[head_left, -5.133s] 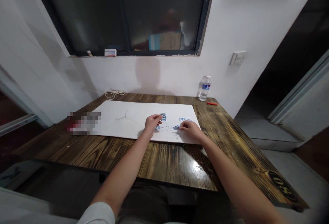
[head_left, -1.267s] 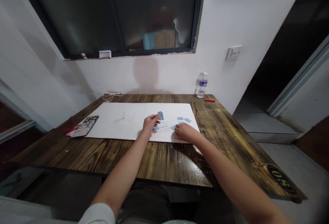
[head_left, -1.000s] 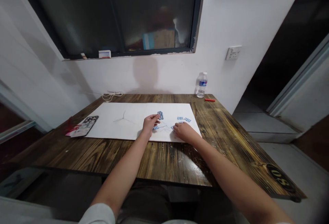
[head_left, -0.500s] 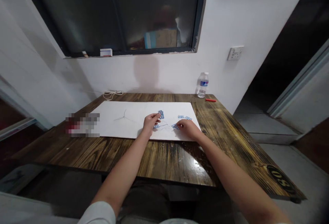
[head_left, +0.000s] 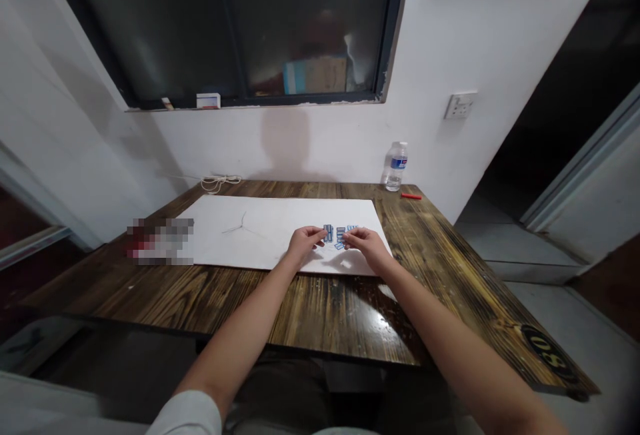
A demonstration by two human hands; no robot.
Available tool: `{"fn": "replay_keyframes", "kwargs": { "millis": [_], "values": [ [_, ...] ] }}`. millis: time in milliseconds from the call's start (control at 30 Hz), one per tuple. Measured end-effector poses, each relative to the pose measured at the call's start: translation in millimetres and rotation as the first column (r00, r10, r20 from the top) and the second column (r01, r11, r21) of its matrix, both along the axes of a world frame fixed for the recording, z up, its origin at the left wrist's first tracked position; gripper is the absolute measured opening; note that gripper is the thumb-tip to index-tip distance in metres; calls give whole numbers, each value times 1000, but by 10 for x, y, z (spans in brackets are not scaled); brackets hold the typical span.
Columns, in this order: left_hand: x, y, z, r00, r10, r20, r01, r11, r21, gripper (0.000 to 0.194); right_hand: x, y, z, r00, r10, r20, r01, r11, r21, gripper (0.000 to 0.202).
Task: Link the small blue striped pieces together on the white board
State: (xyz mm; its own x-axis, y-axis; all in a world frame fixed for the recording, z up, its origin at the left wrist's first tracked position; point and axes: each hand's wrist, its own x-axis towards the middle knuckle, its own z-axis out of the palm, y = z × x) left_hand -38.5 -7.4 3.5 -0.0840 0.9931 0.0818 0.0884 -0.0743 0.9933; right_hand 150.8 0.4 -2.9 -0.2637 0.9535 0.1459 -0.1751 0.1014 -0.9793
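A white sheet or board (head_left: pixel 270 235) lies flat on the table. Over its right part, my left hand (head_left: pixel 303 244) pinches a small flat blue-edged piece with dark bars (head_left: pixel 328 233). Facing it, my right hand (head_left: pixel 369 247) grips another blue-edged piece with bars (head_left: pixel 341 234) by its right side. A narrow gap separates the two held pieces. More blue-edged pieces (head_left: pixel 352 228) lie beyond my right fingers, partly hidden by them. What the pieces are made of is too small to tell. Thin dark lines or wires (head_left: pixel 242 226) cross the left part of the board.
A water bottle (head_left: pixel 397 167) stands at the back of the wooden table (head_left: pixel 350 315), near a red pen-like stick (head_left: pixel 411 196). A coiled white cord (head_left: pixel 220 183) lies at the back left. A blurred patch (head_left: pixel 163 242) covers something at the left.
My left hand has moved right with its piece, closer to my right hand. The right hand has lifted a piece from the board, and it now stands more upright.
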Motion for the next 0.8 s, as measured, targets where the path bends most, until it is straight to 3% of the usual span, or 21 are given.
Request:
{"fn": "replay_keyframes", "kwargs": {
  "millis": [267, 567, 800],
  "values": [
    [56, -15, -24, 992, -123, -36, 122, 992, -25, 35, -88, -45, -33, 999, -11, 48, 9, 999, 47, 37],
    [73, -42, -10, 980, -188, -64, 189, 982, 3, 36, -101, -77, -26, 988, -109, 108, 96, 988, 119, 35],
    [71, -59, 9, 977, -204, -69, 206, 978, 32, 32, -123, -81, -52, 993, -63, 99, 55, 995, 82, 35]
  ]
}}
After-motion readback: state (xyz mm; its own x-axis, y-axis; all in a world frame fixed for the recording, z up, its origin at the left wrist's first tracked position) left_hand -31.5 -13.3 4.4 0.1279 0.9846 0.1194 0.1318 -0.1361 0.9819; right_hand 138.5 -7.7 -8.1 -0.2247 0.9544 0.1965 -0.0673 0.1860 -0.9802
